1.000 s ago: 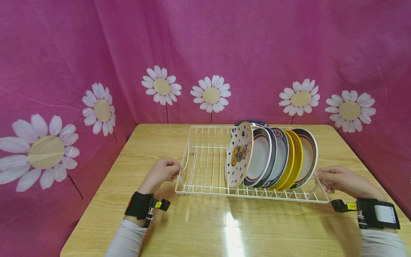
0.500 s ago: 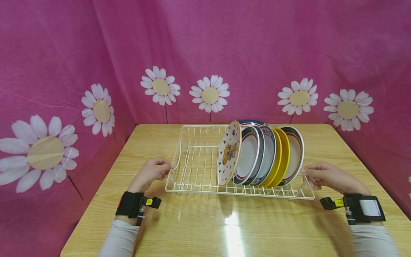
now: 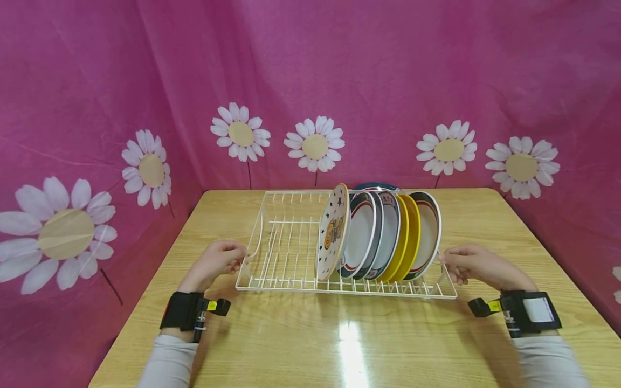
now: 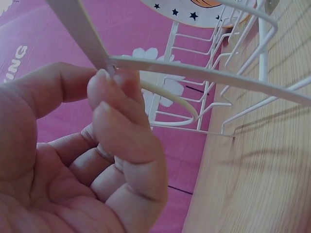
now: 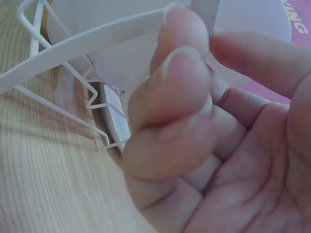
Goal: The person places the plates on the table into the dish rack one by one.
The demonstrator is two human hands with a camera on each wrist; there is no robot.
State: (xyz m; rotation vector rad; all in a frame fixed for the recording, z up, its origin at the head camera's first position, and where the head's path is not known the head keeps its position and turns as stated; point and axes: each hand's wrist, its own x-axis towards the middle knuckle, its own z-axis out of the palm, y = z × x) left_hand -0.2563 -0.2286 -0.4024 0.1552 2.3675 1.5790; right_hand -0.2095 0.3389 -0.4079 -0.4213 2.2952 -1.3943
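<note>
Between my two hands is a white wire dish rack [image 3: 286,283], its left part bare wire. My left hand [image 3: 213,264] pinches the rack's left end; in the left wrist view the thumb and curled fingers [image 4: 129,131] close on the white frame near its corner. At the other end my right hand [image 3: 485,267] pinches the frame, and the right wrist view has its curled fingers [image 5: 170,97] on the rail. Plates stand on edge in the rack's right half: a star-patterned plate [image 3: 332,231], several dark-rimmed white plates [image 3: 361,237] and yellow plates [image 3: 412,237].
The rack is over a light wooden table [image 3: 291,345]. Behind the plates, a dark-rimmed plate [image 3: 375,186] shows only its upper edge. A pink curtain [image 3: 378,81] with printed daisies surrounds the back and sides.
Both hands have moved left together, carrying the dish rack and its plates leftward across the table. The grip of each hand looks the same.
</note>
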